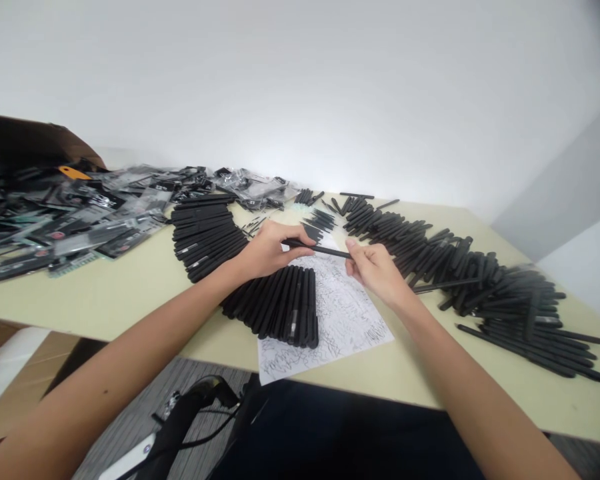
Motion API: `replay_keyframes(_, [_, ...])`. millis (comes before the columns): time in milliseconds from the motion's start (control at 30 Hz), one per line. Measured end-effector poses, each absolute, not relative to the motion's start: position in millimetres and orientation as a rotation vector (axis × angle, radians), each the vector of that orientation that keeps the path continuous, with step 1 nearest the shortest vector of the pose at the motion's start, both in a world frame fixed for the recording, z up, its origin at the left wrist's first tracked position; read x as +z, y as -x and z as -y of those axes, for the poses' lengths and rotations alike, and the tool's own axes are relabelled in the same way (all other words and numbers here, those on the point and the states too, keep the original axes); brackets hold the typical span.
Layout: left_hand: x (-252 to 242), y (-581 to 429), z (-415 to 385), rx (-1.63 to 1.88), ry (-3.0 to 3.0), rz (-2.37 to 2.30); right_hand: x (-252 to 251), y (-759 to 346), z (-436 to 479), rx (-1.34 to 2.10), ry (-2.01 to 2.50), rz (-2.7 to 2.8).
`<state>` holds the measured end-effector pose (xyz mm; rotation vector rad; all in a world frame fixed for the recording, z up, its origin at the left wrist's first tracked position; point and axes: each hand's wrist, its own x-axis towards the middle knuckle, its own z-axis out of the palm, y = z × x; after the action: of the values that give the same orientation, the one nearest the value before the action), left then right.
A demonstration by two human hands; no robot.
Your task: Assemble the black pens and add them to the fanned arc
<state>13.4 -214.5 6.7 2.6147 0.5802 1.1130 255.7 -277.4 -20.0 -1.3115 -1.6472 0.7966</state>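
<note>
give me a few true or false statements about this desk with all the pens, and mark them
The left hand and right hand both hold one black pen. True.
The scribbled paper lies on the table. True.
The plastic packets are on the floor. False: they are heaped on the table's left side.
The pens in the long rows are blue. False: they are black.
The brown cardboard box is at the right. False: it is at the far left.

Rows of black pens [275,303] flank the left hand [273,250] and right hand [377,270]; the only passage, seemingly, runs nearward over the printed paper sheet [330,327].
</note>
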Motion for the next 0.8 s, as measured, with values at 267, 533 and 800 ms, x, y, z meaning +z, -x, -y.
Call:
replay_keyframes(267, [5.9,-14.2,212.4,1.174,-2.55,-0.745,-17.7,-255.1,276.3,0.812,1.132,1.555])
replay_keyframes(533, [4.9,-16.0,213.3,1.133,-2.558,-0.748,-22.5,-255.3,275.0,0.777,1.246,1.613])
replay_keyframes(800, [6.0,-13.8,211.6,1.084,-2.516,-0.771,-20.7,-260.8,276.4,0.692,1.213,1.687])
